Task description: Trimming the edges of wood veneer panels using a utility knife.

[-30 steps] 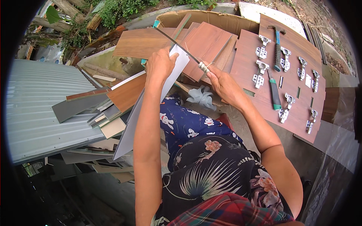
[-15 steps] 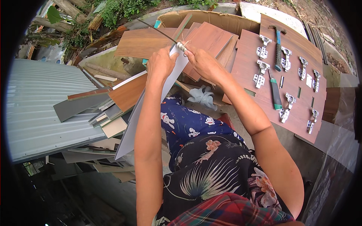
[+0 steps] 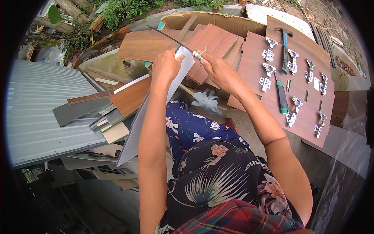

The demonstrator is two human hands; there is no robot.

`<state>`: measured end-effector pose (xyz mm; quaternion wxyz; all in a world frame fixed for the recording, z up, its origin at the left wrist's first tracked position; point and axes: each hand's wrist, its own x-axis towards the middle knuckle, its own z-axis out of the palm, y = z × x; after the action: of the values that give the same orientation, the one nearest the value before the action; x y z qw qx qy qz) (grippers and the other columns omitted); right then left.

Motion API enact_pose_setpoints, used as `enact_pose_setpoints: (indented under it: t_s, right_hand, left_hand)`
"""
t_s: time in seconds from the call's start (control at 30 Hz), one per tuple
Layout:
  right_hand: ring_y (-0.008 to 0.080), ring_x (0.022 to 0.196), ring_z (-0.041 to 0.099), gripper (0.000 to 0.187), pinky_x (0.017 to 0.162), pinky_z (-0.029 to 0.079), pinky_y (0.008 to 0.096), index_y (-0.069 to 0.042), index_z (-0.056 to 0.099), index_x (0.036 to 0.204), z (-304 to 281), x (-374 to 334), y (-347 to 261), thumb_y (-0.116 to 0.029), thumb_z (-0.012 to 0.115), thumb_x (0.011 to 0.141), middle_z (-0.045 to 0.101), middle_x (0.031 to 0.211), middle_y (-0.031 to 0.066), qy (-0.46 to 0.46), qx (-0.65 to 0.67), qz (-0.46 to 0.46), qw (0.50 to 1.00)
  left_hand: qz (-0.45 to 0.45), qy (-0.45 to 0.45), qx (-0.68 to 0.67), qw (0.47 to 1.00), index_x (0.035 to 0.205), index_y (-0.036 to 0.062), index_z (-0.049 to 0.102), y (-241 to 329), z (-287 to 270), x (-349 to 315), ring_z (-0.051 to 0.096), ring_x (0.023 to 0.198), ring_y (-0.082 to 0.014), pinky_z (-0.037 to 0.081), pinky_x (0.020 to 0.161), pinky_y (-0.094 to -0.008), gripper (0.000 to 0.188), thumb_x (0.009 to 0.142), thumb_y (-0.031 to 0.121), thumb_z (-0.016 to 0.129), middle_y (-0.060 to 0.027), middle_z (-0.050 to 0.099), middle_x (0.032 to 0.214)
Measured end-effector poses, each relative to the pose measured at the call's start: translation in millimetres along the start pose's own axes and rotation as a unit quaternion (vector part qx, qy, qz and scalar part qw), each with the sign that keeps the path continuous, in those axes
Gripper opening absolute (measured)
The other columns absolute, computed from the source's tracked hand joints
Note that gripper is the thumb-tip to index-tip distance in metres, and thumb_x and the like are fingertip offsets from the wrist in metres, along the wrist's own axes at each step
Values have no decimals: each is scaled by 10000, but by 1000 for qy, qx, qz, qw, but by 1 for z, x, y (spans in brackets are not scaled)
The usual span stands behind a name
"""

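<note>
My right hand [image 3: 218, 70] grips the pale, cord-wrapped handle of a long, thin, dark blade [image 3: 170, 38]. Loose string ends stick out from the wrapping. The blade slants up and to the left and crosses the top end of a light grey panel [image 3: 178, 74]. My left hand [image 3: 166, 68] is closed around the panel's upper part, just below the blade. The panel stands tilted, its lower end reaching down beside my left forearm. Whether the blade has teeth is too small to tell.
At right, a brown board [image 3: 249, 70] carries several metal hinges [image 3: 267, 77], a hammer [image 3: 285, 50] and a green-black utility knife [image 3: 281, 93]. Wood offcuts [image 3: 128, 97] lie by corrugated metal sheeting [image 3: 43, 101] at left. Brown panels [image 3: 214, 46] and a cardboard box [image 3: 218, 19] stand ahead.
My right hand has drawn the blade's handle a little right and down, away from the panel. My left hand keeps its hold on the panel.
</note>
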<state>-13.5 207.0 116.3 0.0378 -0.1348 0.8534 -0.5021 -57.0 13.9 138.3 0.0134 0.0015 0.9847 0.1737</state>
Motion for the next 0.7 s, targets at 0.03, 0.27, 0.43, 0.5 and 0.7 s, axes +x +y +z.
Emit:
enact_pose_setpoints:
  t_s: [0.03,0.27,0.43,0.5,0.7]
  right_hand:
    - [487,990,604,356,843,462,518,-50,557,1310,3,10,-5,-228,427,1031,651,1016,305,-11,-17,2,1000]
    - [510,910,607,374,778,462,547,-87,506,1369,21,8,-3,-228,422,1033,642,927,327,18,-2,-21,1000]
    - [532,831,594,379,743,452,569,-102,487,1388,9,-57,11,-238,415,1042,629,830,320,1,9,57,998]
    - [509,871,602,386,776,464,524,-92,485,1398,7,-57,16,-234,415,1046,640,881,295,8,0,56,998]
    - [477,903,609,370,801,455,515,-55,531,1337,-1,7,4,-253,416,1046,647,925,280,6,-10,-29,1000]
  left_hand:
    - [6,4,1,1000,1101,74,704,5,0,-2,663,946,-420,497,830,-487,324,882,308,657,-231,708,956]
    - [-4,0,-25,1000,1126,85,707,-6,-1,5,673,929,-410,503,824,-473,332,878,303,669,-229,710,956]
    - [-4,-16,-53,998,1117,78,709,-9,-1,7,673,927,-408,503,825,-466,328,879,300,670,-228,711,956]
    - [10,18,-8,1000,1095,70,710,-6,2,4,670,929,-412,500,824,-468,318,879,301,669,-228,710,951]
    - [5,6,-16,1000,1081,67,707,-3,-2,1,664,936,-421,496,826,-479,315,882,307,665,-230,707,944]
